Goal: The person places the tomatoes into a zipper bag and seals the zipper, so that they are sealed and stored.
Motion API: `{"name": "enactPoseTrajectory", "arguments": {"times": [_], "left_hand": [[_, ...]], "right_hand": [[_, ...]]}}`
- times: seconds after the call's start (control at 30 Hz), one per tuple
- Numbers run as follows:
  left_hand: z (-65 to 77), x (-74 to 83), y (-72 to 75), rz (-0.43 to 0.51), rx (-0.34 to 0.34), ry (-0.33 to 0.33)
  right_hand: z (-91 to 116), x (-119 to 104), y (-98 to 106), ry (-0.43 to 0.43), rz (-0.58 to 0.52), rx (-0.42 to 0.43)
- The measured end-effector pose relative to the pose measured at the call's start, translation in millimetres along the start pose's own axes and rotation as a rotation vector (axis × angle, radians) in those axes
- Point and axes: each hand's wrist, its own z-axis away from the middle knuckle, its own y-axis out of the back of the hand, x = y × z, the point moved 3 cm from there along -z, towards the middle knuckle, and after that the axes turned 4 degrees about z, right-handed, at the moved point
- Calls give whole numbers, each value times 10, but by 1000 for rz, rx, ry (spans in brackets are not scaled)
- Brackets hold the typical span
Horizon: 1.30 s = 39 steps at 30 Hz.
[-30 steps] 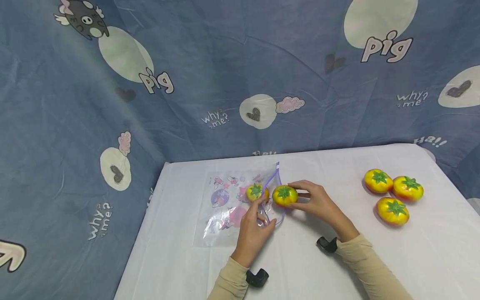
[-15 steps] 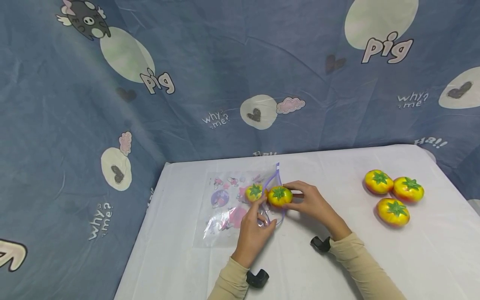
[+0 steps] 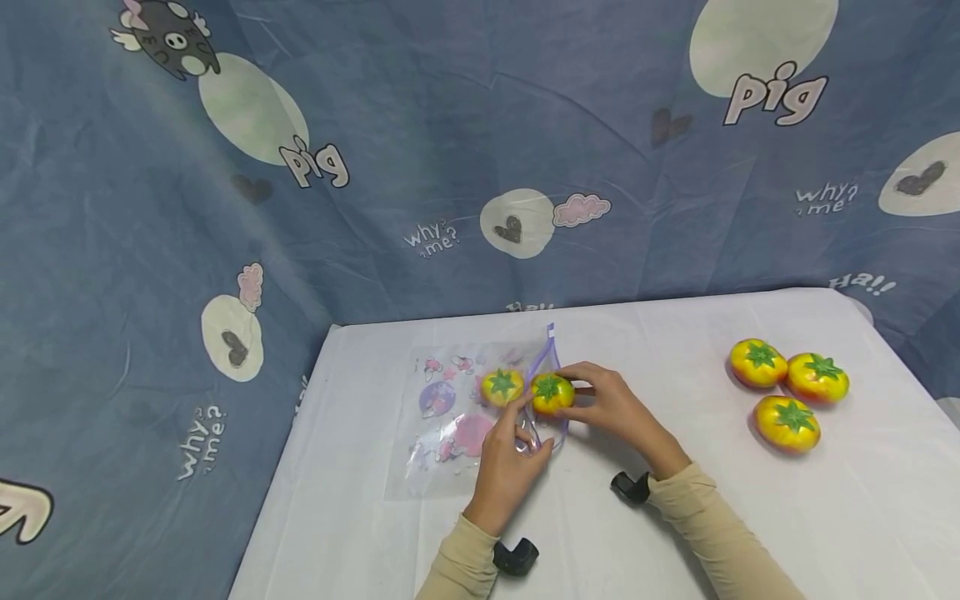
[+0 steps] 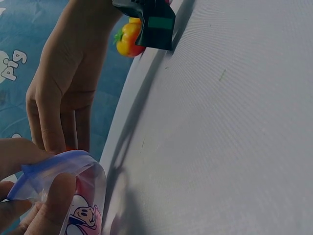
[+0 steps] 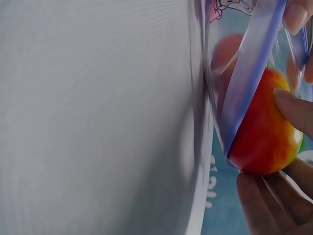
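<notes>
Right hand (image 3: 609,407) pinches a tomato (image 3: 551,394) partway into the bag (image 3: 471,433) my left hand (image 3: 502,475) grips; I'd call this loading, needing a gentle push toward nine o'clock.

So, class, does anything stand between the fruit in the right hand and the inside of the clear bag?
Nothing visible blocks the mouth of the bag: it stands open, the left hand at its edge, with the held fruit partly in it. Deeper inside, a second fruit lies ahead and may obstruct it.
</notes>
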Motion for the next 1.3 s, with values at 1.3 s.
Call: {"name": "enactPoseTrajectory", "arguments": {"times": [1.3], "left_hand": [[0,31,25,16,28,-43]], "right_hand": [[-23,49,9,-57,-10,-114]]}}
